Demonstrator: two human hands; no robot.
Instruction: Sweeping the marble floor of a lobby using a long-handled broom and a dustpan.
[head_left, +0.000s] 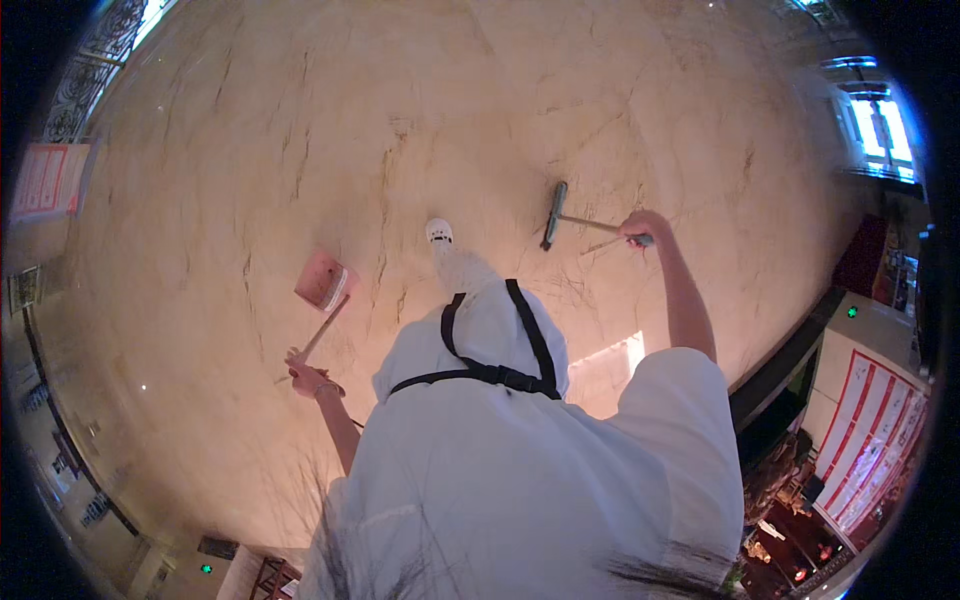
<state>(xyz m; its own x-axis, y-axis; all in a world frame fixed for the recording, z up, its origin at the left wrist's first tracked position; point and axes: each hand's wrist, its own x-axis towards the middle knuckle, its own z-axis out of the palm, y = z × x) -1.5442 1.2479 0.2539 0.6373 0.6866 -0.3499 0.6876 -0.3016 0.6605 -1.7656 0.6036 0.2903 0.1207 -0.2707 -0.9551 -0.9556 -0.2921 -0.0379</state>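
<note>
My left hand (306, 377) grips the long handle of a pink dustpan (321, 280), whose pan hangs low over or rests on the floor ahead of it; which of the two I cannot tell. Some dark bits show inside the pan. On the other side, my right hand (643, 226) is closed around the handle of a broom (592, 223). The broom's grey-green head (556, 210) with dark bristles points away to the left of that hand. Between the two tools, one white shoe (439, 230) stands on the floor.
A glossy beige marble-look floor (480, 112) with brown veins spreads all around. Dark furniture (787, 375) and a red-and-white striped panel (870, 442) stand at the right. A bright window (881, 127) is at the upper right, a dark ornate railing (90, 67) at the upper left.
</note>
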